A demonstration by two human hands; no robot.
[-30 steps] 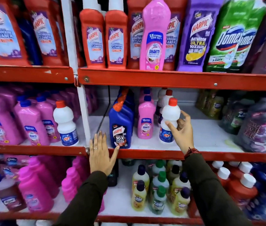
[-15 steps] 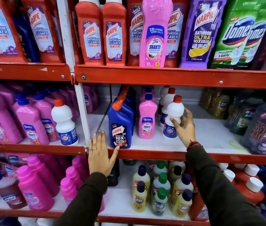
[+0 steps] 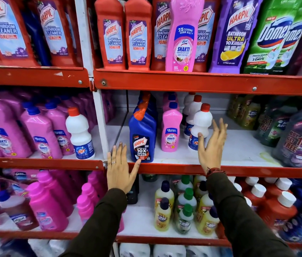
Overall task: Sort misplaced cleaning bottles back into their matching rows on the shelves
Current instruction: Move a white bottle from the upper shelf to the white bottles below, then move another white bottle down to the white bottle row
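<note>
Fingers of your right hand (image 3: 210, 145) have let go and now spread open just right of the white bottle (image 3: 200, 127), which stands in its white row, while your left hand (image 3: 121, 168) rests flat, holding nothing, on the shelf edge (image 3: 165, 168) beside the blue bottle (image 3: 142, 134).

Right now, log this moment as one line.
left hand: flat on shelf edge | right hand: open beside front white bottle | stray pink bottle: among red ones
</note>
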